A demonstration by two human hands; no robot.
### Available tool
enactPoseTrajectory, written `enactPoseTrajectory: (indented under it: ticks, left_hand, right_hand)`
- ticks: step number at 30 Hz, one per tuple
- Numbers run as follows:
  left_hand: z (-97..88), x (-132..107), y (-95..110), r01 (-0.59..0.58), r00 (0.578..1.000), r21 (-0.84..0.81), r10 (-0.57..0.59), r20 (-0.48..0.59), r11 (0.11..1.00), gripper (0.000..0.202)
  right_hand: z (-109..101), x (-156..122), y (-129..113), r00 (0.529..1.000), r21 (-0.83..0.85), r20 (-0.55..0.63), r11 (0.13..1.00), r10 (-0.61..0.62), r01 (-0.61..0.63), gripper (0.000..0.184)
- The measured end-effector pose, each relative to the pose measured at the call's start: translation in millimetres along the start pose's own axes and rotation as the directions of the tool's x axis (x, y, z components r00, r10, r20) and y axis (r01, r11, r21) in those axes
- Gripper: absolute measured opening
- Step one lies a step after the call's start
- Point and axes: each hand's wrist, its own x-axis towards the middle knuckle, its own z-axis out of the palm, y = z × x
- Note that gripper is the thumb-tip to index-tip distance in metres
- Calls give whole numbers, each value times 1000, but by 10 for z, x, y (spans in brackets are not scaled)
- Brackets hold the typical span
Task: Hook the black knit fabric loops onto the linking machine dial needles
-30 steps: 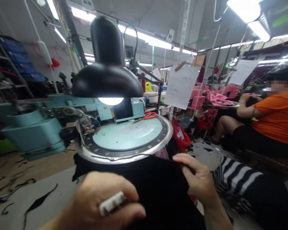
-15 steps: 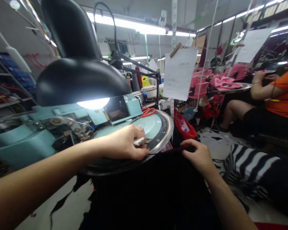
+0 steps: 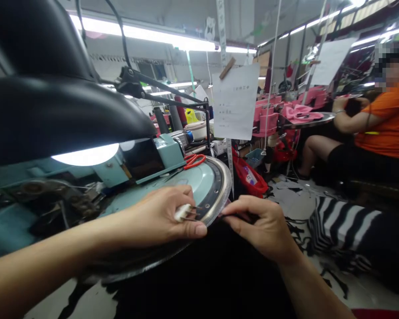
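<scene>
Head view, at the pale blue dial of a circular linking machine (image 3: 220, 190). Left hand (image 3: 159, 217) closed, thumb and fingers wrapped around a small white tool with thin metal tines (image 3: 183, 213); tines point right, over the dark ring of the dial, close to the toothed steel rim. Right hand (image 3: 261, 226) pinches the edge of a black knit fabric (image 3: 199, 277) between thumb and fingers, just beside the rim. Fabric hangs below the dial's near edge and runs under both hands. Only a narrow gap between the hands, at the tines' tips.

Bare dial face stretches beyond the left hand toward red-handled scissors (image 3: 194, 161), lying near the far edge. Black desk lamp (image 3: 53, 117) overhangs the left of the view, above the forearm. To the right, past the rim, a red bag (image 3: 249, 177) and striped black-and-white fabric (image 3: 342, 223). Further off, a co-worker in an orange top (image 3: 389, 124) sits at another dial, pink fabric (image 3: 302, 113) on it.
</scene>
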Motion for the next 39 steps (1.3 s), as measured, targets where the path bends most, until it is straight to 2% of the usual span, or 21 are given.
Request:
enactPoseTrajectory:
  ticks: [2,4,7,10,12,14,16,19,21,22,25,26,29,31,33,35,37,39]
  left_hand:
    - [-8,44,29,22,999,-23,-21,34,999,39]
    - [-5,96,48,60,997,-21,-60,39,998,38]
    - [22,162,55,107,994,8,-107,-9,994,35]
    - [43,205,55,30,999,0,-30,-24,1000,27]
    - [46,236,57,-65,998,-5,65,-27,998,25]
    - [51,272,55,-142,989,12,142,-46,990,23]
    - [64,306,45,-180,980,38,182,-76,983,23]
    - [90,331,24,-175,980,43,178,-92,984,25]
    - [98,329,20,-135,986,24,136,-92,991,29]
    - [97,327,23,-111,990,9,111,-88,994,31]
    - [82,343,57,-61,997,-46,58,-56,997,32]
    - [78,361,73,-44,998,-61,42,-45,997,32]
    - [81,451,117,27,998,-69,-31,-56,997,29]
    - [96,522,128,69,994,-57,-73,-85,996,28]
    - [115,583,125,65,993,-53,-69,-92,996,26]
    - [130,626,119,58,993,-48,-63,-98,997,23]
    - [139,655,119,108,984,-28,-111,-137,994,24]
    - [144,677,129,183,969,-22,-184,-167,983,23]
  right_hand:
    - [-7,43,16,996,-46,-65,997,61,-64,8]
    - [-64,102,66,995,-70,-39,993,90,-92,9]
    - [-260,132,323,975,-99,-38,970,219,-222,15]
    - [-511,-21,716,901,-30,24,902,432,-431,19]
    - [-631,-168,879,872,8,123,878,473,-478,23]
    - [-677,-257,874,884,60,196,894,425,-443,24]
    - [-645,-238,722,936,138,195,936,294,-323,16]
    - [-488,-56,418,972,181,206,972,110,-148,18]
    - [-361,75,289,971,177,230,979,62,-105,11]
    - [-308,126,262,977,170,205,982,51,-87,9]
    - [-230,211,297,997,118,16,990,77,-78,6]
    - [-233,226,330,996,88,-12,992,91,-90,7]
    - [-288,268,426,995,50,53,995,88,-90,5]
    - [-335,311,478,997,34,52,998,58,-60,5]
    - [-372,361,526,999,6,31,999,43,-43,6]
    - [-396,411,575,996,10,77,999,36,-37,4]
    - [-409,456,625,993,39,113,999,31,-35,5]
    - [-418,492,678,995,37,86,998,43,-47,8]
